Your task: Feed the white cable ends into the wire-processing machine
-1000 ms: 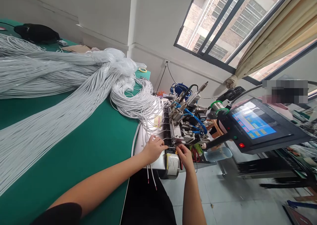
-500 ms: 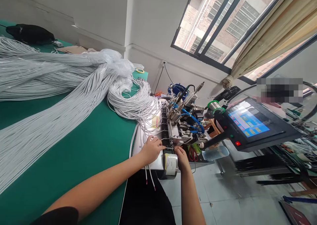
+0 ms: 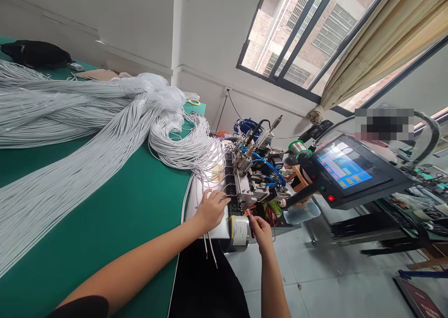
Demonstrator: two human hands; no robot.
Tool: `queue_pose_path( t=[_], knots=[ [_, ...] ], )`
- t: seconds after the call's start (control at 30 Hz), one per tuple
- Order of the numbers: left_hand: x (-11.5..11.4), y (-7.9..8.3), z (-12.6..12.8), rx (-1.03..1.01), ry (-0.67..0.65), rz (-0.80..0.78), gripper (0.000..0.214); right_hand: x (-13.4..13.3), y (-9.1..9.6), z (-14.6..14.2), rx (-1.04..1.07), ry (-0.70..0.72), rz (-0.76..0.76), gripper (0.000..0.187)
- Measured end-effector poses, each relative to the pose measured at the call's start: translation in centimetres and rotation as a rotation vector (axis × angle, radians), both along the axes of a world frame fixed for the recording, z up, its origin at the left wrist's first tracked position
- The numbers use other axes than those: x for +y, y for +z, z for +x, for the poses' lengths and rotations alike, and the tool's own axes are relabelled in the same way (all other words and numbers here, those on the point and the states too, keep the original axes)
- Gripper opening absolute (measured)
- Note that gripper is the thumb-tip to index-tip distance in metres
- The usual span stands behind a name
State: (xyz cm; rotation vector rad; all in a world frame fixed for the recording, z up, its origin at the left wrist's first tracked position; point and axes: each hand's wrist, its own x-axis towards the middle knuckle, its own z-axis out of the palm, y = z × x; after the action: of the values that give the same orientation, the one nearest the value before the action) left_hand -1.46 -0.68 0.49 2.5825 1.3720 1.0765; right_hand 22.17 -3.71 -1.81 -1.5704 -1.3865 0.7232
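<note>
Right hand: your right hand (image 3: 262,231) is closed w/ fingers wrapped round a red-handled tool (image 3: 249,212); tool pokes fwd of the fingertips; exact type too small to tell.
Left hand: your left hand (image 3: 210,211) is half curled, palm down, thumb & forefinger close tog. by the black track (image 3: 229,169); can't tell if a cable is pinched.
Work cables: thin white cables lie across the track, just fwd of your L fingertips; 2 cable ends (image 3: 212,255) w/ red tips hang below same hand.
Roll: labelled cylinder (image 3: 241,231) sits btwn your hands, nearer the R.
Machine: metal machine w/ blue hoses (image 3: 248,169) stands directly fwd of both hands.
Scissors: red-handled pair (image 3: 271,214) just right of your R hand; clear container (image 3: 303,213) further right.
Coil: looped white cables (image 3: 185,148) fwd-left of your L hand, partly on the green table (image 3: 140,210).
Bundles: long grey-white bundles (image 3: 87,169) well left of your L hand, under plastic wrap (image 3: 157,89) at far end.
Panel: lit touchscreen (image 3: 345,166) fwd-right of your R hand, red lamp (image 3: 331,198) on; green-rimmed wire spool (image 3: 297,148) to its left.
</note>
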Motion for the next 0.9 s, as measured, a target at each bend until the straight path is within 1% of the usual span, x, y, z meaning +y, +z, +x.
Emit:
queue_pose_path(
  t=[0.1, 0.2, 0.23, 0.3, 0.37, 0.43, 0.47, 0.53, 0.63, 0.73, 0.8, 0.9],
  knots=[
    [0.1, -0.1, -0.1, -0.016, -0.026, 0.008, 0.036, -1.1, 1.4, 0.2, -0.087, -0.037, -0.024, 0.043],
    [0.1, -0.1, -0.1, -0.031, -0.058, -0.001, 0.033, -2.9, 3.6, -0.7, -0.233, -0.040, 0.084, 0.037],
    [0.2, -0.1, -0.2, -0.038, -0.066, -0.002, 0.033, -3.6, 4.4, -1.3, -0.279, 0.009, 0.115, 0.035],
    [0.2, -0.1, -0.2, -0.053, -0.083, -0.001, 0.031, -5.1, 5.7, -2.9, -0.351, 0.177, 0.101, 0.032],
    [0.2, 0.0, -0.3, -0.067, -0.106, 0.006, 0.030, -6.5, 6.3, -4.9, -0.412, 0.388, -0.005, 0.031],
    [0.2, 0.1, -0.4, -0.080, -0.131, 0.017, 0.031, -7.5, 6.1, -6.7, -0.454, 0.572, -0.142, 0.027],
    [0.2, 0.2, -0.4, -0.084, -0.141, 0.026, 0.031, -7.9, 5.7, -7.4, -0.462, 0.634, -0.196, 0.023],
    [0.2, 0.3, -0.5, -0.091, -0.157, 0.046, 0.031, -8.3, 4.9, -8.4, -0.486, 0.690, -0.256, 0.017],
    [0.1, 0.4, -0.6, -0.110, -0.189, 0.071, 0.031, -8.2, 4.2, -8.3, -0.457, 0.705, -0.297, 0.018],
    [0.0, 0.6, -0.6, -0.138, -0.240, 0.073, 0.032, -7.4, 5.0, -6.6, -0.307, 0.670, -0.346, 0.026],
    [-0.1, 0.7, -0.6, -0.144, -0.274, 0.071, 0.031, -6.7, 5.8, -5.0, -0.219, 0.582, -0.323, 0.031],
    [-0.1, 0.6, -0.6, -0.123, -0.309, 0.083, 0.027, -5.3, 6.5, -3.1, -0.151, 0.406, -0.218, 0.032]
  ],
)
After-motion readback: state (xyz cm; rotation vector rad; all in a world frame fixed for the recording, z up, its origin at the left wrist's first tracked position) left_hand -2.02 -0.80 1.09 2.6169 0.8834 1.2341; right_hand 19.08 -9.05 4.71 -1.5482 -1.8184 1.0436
